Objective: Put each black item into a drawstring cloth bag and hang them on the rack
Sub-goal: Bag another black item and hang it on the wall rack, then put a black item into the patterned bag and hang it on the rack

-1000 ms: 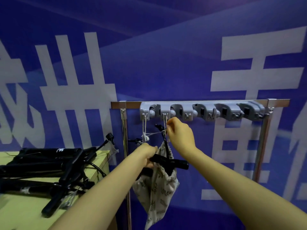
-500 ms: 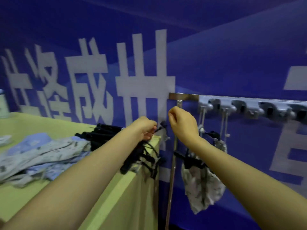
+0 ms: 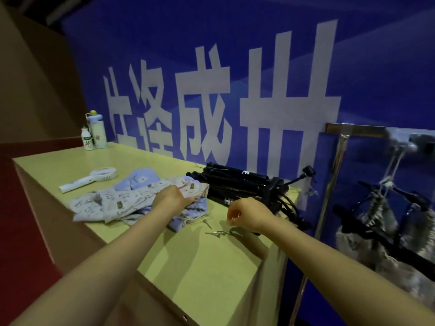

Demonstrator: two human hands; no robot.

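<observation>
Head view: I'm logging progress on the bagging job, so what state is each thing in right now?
Bags: crumpled heap on the table.
Black items: stacked on the table, unbagged.
Hung bags: on the rack, black parts sticking out, blurred.
Left hand: resting on the bags, grip unclear.
Right hand: fingers curled, nothing seen in it.
Bottles: upright, capped.
</observation>
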